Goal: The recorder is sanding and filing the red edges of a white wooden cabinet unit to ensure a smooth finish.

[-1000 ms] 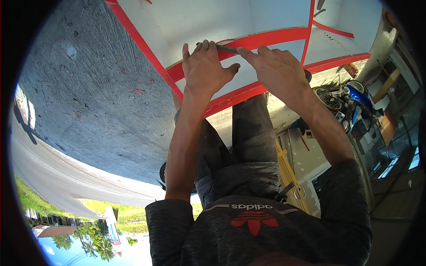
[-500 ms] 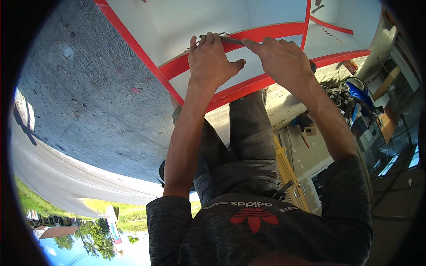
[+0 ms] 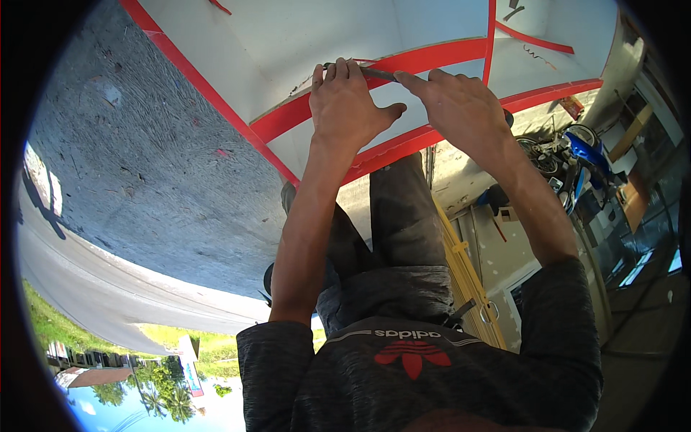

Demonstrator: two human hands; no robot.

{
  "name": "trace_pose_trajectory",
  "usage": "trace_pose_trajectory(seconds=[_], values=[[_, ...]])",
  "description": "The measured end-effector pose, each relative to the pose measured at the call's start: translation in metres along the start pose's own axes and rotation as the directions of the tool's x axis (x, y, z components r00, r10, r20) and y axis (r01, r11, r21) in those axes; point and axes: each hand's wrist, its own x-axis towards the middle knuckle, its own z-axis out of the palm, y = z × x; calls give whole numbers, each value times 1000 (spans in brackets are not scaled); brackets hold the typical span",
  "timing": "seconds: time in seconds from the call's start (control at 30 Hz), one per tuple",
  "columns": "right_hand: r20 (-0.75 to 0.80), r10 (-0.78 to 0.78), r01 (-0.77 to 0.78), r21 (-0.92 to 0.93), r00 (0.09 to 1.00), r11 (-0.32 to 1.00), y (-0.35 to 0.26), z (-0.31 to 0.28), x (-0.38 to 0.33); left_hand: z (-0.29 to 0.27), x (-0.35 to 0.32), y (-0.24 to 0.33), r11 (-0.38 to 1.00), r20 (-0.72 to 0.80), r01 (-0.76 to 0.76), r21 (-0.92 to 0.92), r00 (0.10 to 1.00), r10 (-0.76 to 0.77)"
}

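Grey sleeves (image 3: pixel 302 374) sit close to us, pushed up on our arms. Both arms reach straight out, side by side. Our left hand (image 3: pixel 349 101) lies flat on the white panel (image 3: pixel 302 43), fingers curled over a thin dark rod (image 3: pixel 378 73). Our right hand (image 3: pixel 457 104) pinches the same rod between its fingertips. The rod lies along the panel's red stripe (image 3: pixel 432 56), under both hands. A blue motorbike (image 3: pixel 583 147) stands off to the right.
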Motion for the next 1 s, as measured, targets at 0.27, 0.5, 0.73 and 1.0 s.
trace_pose_trajectory(seconds=[0.27,0.5,0.73,1.0], values=[[23,-1,2,-38,1000,999,6,11,6,-3,20,7,996,260,91,19,961,-93],[67,15,-15,-7,998,1000,7,3,16,10,20,-1,997,117,48,-53,992,-41],[94,10,-8,-27,996,1000,6,16,19,4,34,-11,985,361,174,-13,919,-158],[48,17,-15,-33,999,999,30,23,31,20,39,7,996,202,88,9,976,-88]])
